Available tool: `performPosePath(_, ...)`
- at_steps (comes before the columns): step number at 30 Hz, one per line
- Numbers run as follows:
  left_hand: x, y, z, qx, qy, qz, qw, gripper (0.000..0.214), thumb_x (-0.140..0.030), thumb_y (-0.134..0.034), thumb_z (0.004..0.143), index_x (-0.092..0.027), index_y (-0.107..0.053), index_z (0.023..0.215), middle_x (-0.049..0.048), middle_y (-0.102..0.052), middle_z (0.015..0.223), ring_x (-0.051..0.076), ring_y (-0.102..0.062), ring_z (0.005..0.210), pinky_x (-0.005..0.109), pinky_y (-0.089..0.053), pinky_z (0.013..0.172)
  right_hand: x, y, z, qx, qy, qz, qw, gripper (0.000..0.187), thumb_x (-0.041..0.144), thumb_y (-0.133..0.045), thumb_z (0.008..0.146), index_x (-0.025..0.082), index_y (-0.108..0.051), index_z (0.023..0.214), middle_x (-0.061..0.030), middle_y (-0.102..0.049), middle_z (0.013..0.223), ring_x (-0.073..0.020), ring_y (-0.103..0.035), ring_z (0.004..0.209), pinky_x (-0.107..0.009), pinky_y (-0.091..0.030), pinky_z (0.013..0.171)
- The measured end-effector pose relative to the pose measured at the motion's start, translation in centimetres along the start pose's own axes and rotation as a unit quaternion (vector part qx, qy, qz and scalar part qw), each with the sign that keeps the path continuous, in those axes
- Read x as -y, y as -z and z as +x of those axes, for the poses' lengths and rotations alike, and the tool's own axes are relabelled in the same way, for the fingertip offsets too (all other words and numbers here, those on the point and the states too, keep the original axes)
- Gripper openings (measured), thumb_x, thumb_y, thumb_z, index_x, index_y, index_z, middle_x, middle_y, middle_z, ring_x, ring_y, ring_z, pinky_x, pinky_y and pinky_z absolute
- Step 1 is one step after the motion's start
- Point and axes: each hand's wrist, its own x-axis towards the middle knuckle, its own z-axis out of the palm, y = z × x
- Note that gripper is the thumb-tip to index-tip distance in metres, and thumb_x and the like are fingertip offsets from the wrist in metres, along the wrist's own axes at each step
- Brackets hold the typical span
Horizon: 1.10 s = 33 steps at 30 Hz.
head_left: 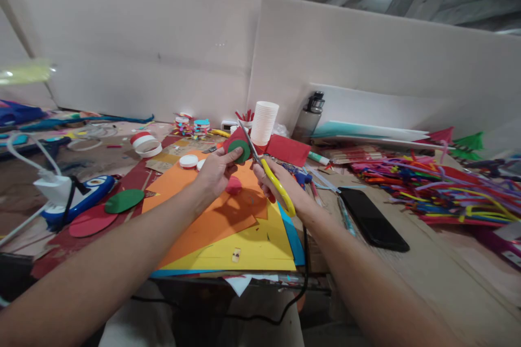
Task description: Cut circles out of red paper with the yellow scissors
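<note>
My left hand (216, 173) pinches a small green paper circle (241, 147) together with a piece of red paper (233, 137) behind it. In my right hand (290, 181) are scissors (277, 184) with yellow handles, their blades pointing up and away beside the red paper's right edge. Whether the blades touch the paper I cannot tell. Beneath both hands lie orange sheets (195, 222) on top of yellow sheets (268, 249), with blue sheets (298, 238) at the bottom. A small red circle (233, 185) rests on the orange paper between my arms.
A stack of white paper cups (265, 122) stands behind my hands, near a red sheet (290, 150). To the right lie a black phone (372, 219) and a pile of pipe cleaners (439, 187). Left are a blue power strip (81, 200) and larger green (124, 201) and red (91, 220) ovals.
</note>
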Motion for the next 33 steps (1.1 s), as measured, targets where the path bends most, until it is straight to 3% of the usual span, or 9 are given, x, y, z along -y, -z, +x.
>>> performPosePath(12, -0.25, -0.25, -0.08, -0.004, 0.003, -0.002, 1.000, 0.030, -0.023, -0.088, 0.051, -0.014, -0.068, 0.071, 0.0003, -0.066, 0.064, 0.007, -0.053, 0.053, 0.018, -0.032, 0.046, -0.20, -0.06, -0.33, 0.024, -0.019, 0.030, 0.999, 0.038, 0.056, -0.044, 0.091, 0.020, -0.048, 0.101, 0.0038, -0.049, 0.065, -0.0107, -0.046, 0.055, -0.025, -0.039, 0.053)
performPosePath(24, -0.43, -0.43, -0.21, -0.014, -0.005, 0.013, 1.000, 0.033, -0.023, -0.091, 0.046, -0.013, -0.066, 0.067, 0.0002, -0.066, 0.062, 0.007, -0.054, 0.052, 0.019, -0.034, 0.047, 0.17, 0.20, -0.33, -0.024, 0.037, -0.036, 0.998, 0.035, 0.054, -0.049, 0.089, 0.020, -0.047, 0.082, 0.0017, -0.049, 0.075, -0.0105, -0.043, 0.065, -0.023, -0.036, 0.060)
performPosePath(33, -0.34, -0.07, 0.10, -0.007, -0.010, 0.026, 1.000, 0.028, -0.021, -0.088, 0.051, -0.013, -0.067, 0.068, 0.0008, -0.065, 0.061, 0.007, -0.052, 0.050, 0.020, -0.032, 0.046, 0.14, 0.54, -0.26, -0.029, 0.042, -0.066, 0.997, 0.037, 0.055, -0.048, 0.089, 0.020, -0.046, 0.078, 0.0003, -0.053, 0.079, -0.0126, -0.046, 0.071, -0.025, -0.036, 0.064)
